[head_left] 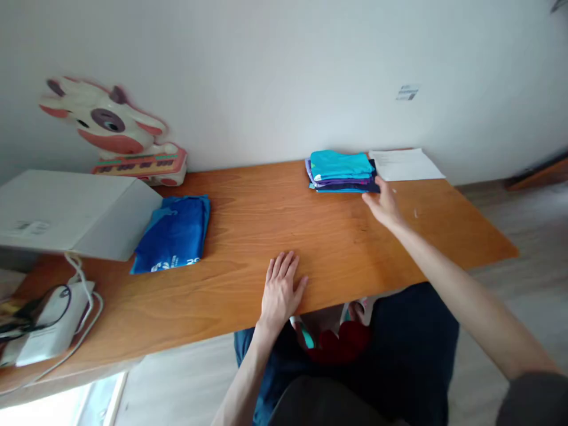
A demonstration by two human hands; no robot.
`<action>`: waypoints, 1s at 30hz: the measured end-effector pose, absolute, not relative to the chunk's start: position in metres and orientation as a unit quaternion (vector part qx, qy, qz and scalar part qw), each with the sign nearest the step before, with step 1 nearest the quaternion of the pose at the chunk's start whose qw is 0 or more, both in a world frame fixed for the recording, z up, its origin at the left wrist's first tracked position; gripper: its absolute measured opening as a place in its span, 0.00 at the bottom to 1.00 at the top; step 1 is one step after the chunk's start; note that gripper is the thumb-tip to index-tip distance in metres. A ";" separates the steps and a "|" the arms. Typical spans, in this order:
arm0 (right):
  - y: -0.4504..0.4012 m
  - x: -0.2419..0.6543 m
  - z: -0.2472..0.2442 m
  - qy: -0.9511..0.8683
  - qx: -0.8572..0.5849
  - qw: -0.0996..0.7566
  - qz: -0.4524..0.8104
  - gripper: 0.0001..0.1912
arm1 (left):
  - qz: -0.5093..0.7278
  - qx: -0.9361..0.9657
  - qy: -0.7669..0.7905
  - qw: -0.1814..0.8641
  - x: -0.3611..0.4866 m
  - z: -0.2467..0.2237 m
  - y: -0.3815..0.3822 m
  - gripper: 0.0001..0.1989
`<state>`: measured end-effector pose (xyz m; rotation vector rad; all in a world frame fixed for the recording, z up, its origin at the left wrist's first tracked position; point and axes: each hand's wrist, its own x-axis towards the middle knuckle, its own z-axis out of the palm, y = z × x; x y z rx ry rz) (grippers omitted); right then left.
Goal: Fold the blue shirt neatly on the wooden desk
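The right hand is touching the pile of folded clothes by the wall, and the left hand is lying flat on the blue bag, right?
Not quite. The left hand lies flat on the bare table, well apart from the blue bag. The head view shows it. The right hand does touch the pile of folded clothes by the wall.

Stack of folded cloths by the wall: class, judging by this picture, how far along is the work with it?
Done: a stack of folded cloths sits neatly at the table's far edge, beside a sheet of paper. In hand: the right hand reaches the stack's near right corner, grip open; the left hand lies flat on the table. Left: the blue bag by the white box lies untouched.
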<state>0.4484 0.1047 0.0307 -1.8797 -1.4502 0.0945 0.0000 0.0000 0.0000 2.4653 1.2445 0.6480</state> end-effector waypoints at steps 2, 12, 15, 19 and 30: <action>0.038 0.417 0.008 -0.578 -0.747 0.324 0.059 0.43 | 0.220 0.864 0.427 0.151 -0.001 -0.001 -0.002 0.28; -0.056 0.358 -0.015 -0.584 -0.781 0.220 -0.025 0.30 | 0.216 0.877 0.404 0.145 -0.002 0.000 0.000 0.25; -0.052 0.359 -0.011 -0.586 -0.783 0.208 -0.026 0.29 | 0.223 0.873 0.408 0.148 -0.001 0.000 0.000 0.25; -0.052 0.359 -0.010 -0.590 -0.781 0.202 -0.035 0.28 | 0.229 0.873 0.404 0.151 -0.001 0.000 -0.002 0.24; -0.058 0.360 -0.006 -0.595 -0.777 0.196 -0.058 0.26 | 0.237 0.880 0.390 0.130 0.001 -0.001 -0.006 0.24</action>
